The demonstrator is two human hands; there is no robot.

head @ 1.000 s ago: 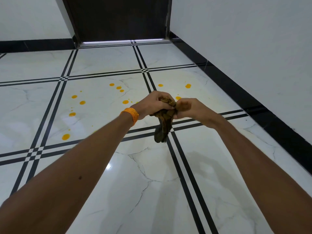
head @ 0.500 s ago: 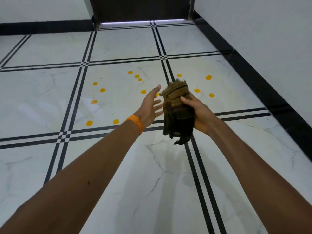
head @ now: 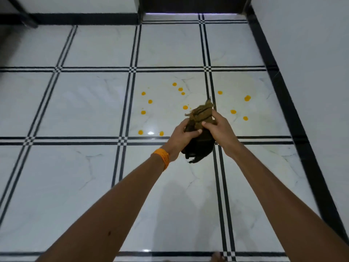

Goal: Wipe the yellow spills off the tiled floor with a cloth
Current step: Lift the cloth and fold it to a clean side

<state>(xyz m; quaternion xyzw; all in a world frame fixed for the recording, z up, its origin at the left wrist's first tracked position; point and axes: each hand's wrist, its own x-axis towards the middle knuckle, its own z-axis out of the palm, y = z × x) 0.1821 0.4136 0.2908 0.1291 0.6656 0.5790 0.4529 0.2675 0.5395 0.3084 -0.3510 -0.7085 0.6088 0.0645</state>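
Light: soft and even, shining from above me
Glare: bright spots are glinting on the glossy floor [head: 94, 186]
Shadows: my arms are casting faint ones
Edges: tile lines are bowing, blurring

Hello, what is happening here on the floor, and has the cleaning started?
A person holds a brown cloth up in the air with both the left hand and the right hand, bunching it. The yellow spills lie on the white tiled floor beyond the hands, and the cloth is not touching them yet.
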